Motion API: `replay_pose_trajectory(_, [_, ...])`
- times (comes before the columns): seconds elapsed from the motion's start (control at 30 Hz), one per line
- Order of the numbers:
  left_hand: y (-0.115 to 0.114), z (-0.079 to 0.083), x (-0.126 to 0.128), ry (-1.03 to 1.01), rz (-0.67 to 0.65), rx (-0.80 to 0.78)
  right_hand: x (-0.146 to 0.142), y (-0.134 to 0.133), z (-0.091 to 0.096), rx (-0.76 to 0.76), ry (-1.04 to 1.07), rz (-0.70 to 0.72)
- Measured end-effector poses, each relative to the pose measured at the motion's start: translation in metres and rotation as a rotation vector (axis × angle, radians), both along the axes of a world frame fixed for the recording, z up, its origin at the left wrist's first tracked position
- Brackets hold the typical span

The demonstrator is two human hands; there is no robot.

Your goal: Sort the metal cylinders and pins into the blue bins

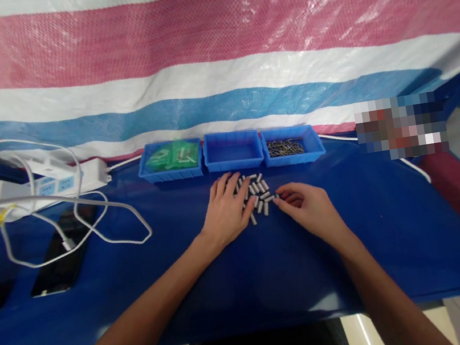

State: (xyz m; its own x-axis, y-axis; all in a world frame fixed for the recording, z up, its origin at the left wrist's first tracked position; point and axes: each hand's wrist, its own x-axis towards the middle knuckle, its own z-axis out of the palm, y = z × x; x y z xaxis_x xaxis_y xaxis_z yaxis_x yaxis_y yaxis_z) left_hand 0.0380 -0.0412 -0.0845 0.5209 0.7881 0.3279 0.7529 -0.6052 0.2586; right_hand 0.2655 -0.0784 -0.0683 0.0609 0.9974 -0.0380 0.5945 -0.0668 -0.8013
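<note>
Small silvery-grey cylinders (260,187), several of them, lie loose in a patch on the blue tabletop. My left hand (225,208) rests palm down over the left side of this patch, fingers spread, hiding some of the pieces. At the patch's right edge, the thumb and forefinger of my right hand (306,201) are pinched together on one small cylinder (277,195), of which only a bit shows. Its other fingers are curled in.
Behind the hands stand three blue bins: one with green bags (173,156), a middle bin (235,163), and one holding screws (284,147). White cables and a power strip (71,179) lie left, beside a black phone (60,267). A striped sheet (209,31) hangs behind.
</note>
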Motion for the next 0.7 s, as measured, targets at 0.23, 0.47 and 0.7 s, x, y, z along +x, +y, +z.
replay_pose_trajectory(0.23, [-0.005,0.001,-0.003,-0.026,-0.162,0.138,0.005,0.018,0.02,0.281,-0.094,-0.093])
replay_pose_trajectory(0.47, [-0.004,0.016,0.006,0.133,-0.242,-0.002,0.054,0.045,0.004,0.421,-0.608,-0.075])
replay_pose_trajectory(0.7, [0.005,0.005,0.018,-0.055,-0.284,-0.108,0.062,0.052,-0.018,0.461,-0.403,0.028])
